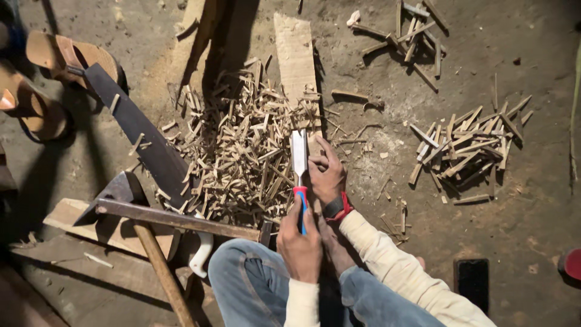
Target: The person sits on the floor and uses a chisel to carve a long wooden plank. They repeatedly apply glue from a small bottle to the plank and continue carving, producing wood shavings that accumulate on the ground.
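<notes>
Left hand (301, 242) is closed round the chisel (299, 163) handle, its blade pointing away, long axis upright. Right hand (327, 175) pinches a wood piece (315, 145) beside the blade tip, above the shavings (242, 151).

Free room and obstacles around the work area.
A heap of wood shavings (242, 151) and a saw (145, 139) crowd the left; bare floor (387, 157) lies open rightward (up to the pile of sticks (466, 151)).
</notes>
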Action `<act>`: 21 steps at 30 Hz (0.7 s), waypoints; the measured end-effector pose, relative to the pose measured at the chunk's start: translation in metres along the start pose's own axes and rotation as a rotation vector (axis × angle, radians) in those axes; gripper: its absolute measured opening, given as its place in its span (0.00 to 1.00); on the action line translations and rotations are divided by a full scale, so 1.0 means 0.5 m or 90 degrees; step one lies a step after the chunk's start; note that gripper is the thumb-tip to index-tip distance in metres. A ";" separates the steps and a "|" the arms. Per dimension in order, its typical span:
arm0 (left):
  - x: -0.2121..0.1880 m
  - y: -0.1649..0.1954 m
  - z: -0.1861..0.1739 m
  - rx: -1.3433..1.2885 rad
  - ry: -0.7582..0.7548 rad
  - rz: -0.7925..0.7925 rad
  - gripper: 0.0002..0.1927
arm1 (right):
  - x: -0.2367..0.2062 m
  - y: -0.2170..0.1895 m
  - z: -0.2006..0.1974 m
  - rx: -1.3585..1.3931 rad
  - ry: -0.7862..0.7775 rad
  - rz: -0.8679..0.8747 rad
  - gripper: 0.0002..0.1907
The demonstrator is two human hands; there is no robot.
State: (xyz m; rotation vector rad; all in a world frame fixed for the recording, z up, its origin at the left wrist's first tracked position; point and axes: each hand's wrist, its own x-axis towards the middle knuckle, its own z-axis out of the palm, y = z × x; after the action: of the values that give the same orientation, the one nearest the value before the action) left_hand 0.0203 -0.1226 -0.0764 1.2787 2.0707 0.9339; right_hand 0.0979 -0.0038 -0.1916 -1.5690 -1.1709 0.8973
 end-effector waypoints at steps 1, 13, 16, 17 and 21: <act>0.004 0.003 0.002 -0.005 0.011 0.010 0.20 | 0.002 0.000 -0.002 -0.010 0.006 -0.015 0.32; 0.006 0.001 -0.013 0.000 -0.020 0.009 0.19 | -0.004 0.007 0.000 -0.034 -0.006 0.041 0.35; -0.001 0.003 -0.022 0.006 0.003 0.060 0.18 | -0.001 0.003 0.002 0.010 -0.005 -0.004 0.36; -0.010 0.004 -0.028 0.002 0.012 0.086 0.18 | 0.002 -0.001 0.004 0.045 0.000 -0.035 0.36; -0.059 0.007 -0.040 0.022 -0.006 -0.038 0.19 | 0.000 -0.020 0.000 -0.071 0.011 0.020 0.35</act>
State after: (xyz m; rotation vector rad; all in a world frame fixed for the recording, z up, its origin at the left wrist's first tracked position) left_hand 0.0196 -0.1537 -0.0590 1.2302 2.1133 0.8678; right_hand 0.0950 -0.0029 -0.1821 -1.6857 -1.2044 0.8497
